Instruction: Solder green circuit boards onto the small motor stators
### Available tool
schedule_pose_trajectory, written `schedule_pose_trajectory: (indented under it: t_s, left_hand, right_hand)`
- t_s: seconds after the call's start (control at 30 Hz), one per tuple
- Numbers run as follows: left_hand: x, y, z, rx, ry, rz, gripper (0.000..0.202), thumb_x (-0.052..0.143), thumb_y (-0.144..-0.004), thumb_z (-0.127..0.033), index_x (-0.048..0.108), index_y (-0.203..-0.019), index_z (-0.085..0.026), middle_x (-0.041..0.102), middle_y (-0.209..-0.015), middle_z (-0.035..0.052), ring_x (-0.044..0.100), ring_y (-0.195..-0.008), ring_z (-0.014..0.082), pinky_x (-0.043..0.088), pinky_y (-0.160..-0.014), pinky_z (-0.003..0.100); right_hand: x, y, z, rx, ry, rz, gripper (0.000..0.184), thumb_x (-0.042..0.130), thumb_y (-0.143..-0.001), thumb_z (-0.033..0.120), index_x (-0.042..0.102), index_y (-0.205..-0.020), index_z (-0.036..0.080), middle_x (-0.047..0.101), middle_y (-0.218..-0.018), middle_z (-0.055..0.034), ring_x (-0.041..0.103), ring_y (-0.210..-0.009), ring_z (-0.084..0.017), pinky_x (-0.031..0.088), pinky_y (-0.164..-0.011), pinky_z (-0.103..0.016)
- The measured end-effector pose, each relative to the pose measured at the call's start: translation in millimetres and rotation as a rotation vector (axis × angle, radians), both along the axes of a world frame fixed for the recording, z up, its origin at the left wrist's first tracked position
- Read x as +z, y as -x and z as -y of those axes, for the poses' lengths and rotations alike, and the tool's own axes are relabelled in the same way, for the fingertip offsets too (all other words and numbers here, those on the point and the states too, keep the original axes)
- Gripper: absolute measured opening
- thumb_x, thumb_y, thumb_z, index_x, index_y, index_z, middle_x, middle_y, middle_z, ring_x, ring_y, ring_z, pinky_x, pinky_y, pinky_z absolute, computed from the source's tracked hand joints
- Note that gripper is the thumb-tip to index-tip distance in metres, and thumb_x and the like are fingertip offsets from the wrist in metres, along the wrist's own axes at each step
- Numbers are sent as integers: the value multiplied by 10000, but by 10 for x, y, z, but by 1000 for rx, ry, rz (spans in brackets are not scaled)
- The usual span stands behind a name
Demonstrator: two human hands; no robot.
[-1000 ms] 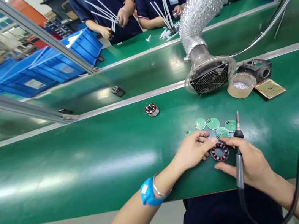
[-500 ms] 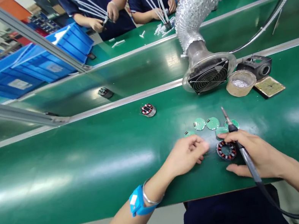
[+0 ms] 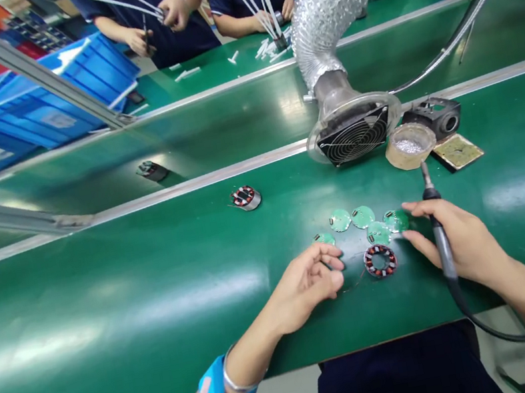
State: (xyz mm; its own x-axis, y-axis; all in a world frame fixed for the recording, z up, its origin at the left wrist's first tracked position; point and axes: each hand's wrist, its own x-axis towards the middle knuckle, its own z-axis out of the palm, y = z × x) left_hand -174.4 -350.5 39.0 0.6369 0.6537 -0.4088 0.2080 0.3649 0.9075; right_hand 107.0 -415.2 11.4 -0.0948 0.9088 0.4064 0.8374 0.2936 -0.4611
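Observation:
A round motor stator (image 3: 380,260) with red and black windings lies on the green belt (image 3: 158,296) between my hands. My left hand (image 3: 308,283) rests just left of it, fingers curled, pinching a thin wire that runs from the stator. My right hand (image 3: 458,240) grips a soldering iron (image 3: 435,220), tip pointing up and away, while its fingertips touch one of several small round green circuit boards (image 3: 363,219) lying just beyond the stator.
A fume extractor fan (image 3: 353,133) on a silver duct stands behind the boards, beside a solder tin (image 3: 409,147), an iron stand (image 3: 434,115) and a sponge pad (image 3: 458,150). Another stator (image 3: 245,197) lies farther left. Co-workers handle white tubes across the line. Blue crates (image 3: 49,112) sit back left.
My hands have drawn apart from the stator. The right hand has moved right and back with the iron to the green boards. The left hand has slid left with a wire.

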Motion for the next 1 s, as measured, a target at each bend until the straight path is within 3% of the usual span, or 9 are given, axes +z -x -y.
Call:
schedule_pose_trajectory:
  t_s: [0.07, 0.17, 0.37, 0.43, 0.6, 0.67, 0.83, 0.93, 1.0]
  left_hand:
    - [-19, 28, 70, -138, 14, 27, 559, 748, -689, -269, 519, -1191, -178, 581, -1144, 125, 628, -822, 153, 567, -720, 304]
    - [-108, -1, 153, -240, -28, 32, 657, 721, -678, -114, 471, -1278, -208, 576, -1198, 136, 640, -942, 191, 567, -824, 354]
    - [-295, -142, 189, -86, -134, -44, 319, 567, -841, -156, 558, -1159, -153, 636, -989, 75, 668, -726, 114, 574, -714, 284]
    - [-313, -187, 173, -54, -186, -77, 266, 570, -839, -169, 594, -1102, -144, 654, -930, 57, 657, -667, 100, 567, -668, 259]
    - [-341, -285, 119, 4, -253, -78, 253, 658, -789, -202, 641, -1034, -142, 696, -840, 38, 645, -595, 95, 537, -588, 218]
    - [-355, -302, 90, 27, -259, -60, 259, 679, -775, -209, 647, -1022, -138, 704, -835, 42, 649, -596, 97, 538, -585, 214]
    - [-385, -292, 52, 19, -292, -20, 233, 618, -815, -170, 660, -1042, -142, 724, -862, 58, 680, -629, 107, 566, -629, 228]
    - [-415, -292, 75, 18, -290, 22, 219, 591, -836, -164, 671, -1039, -145, 732, -854, 59, 692, -657, 116, 584, -666, 243]
    - [-439, -294, 92, 50, -258, 69, 198, 606, -842, -199, 674, -1019, -143, 731, -839, 58, 699, -689, 129, 594, -674, 251]
  right_hand:
    - [-50, -41, -71, -13, 14, 104, 319, 632, -851, 290, 487, -1121, 206, 671, -1115, -135, 648, -991, -291, 552, -841, -449]
    - [-110, -64, -137, 40, 69, 163, 277, 601, -863, 288, 504, -1111, 211, 673, -1036, -106, 639, -917, -268, 554, -771, -399]
    - [-83, -106, -7, -165, -2, 231, 437, 697, -803, 512, 522, -1059, 203, 650, -817, -68, 624, -764, -268, 524, -687, -394]
    - [-32, -132, 50, -124, -1, 219, 475, 718, -777, 539, 517, -1054, 211, 640, -785, -49, 617, -748, -254, 528, -687, -387]
    - [76, -220, 141, 267, 235, 55, 347, 604, -856, 227, 451, -1167, 226, 592, -1284, -107, 558, -1159, -262, 511, -939, -424]
    - [63, -241, 179, 345, 321, 48, 344, 547, -856, 149, 446, -1171, 245, 590, -1307, -85, 559, -1176, -242, 515, -945, -423]
    - [34, -224, 252, 278, 225, -10, 269, 550, -859, 148, 476, -1095, 253, 661, -1208, -85, 654, -1051, -225, 558, -874, -381]
    - [160, -93, 224, 243, 167, -108, 304, 576, -835, 142, 463, -1091, 260, 655, -1231, -94, 646, -1092, -235, 539, -915, -391]
    - [284, 43, 162, 337, 179, -129, 348, 552, -824, 105, 455, -1120, 261, 641, -1245, -102, 617, -1124, -240, 525, -918, -400]
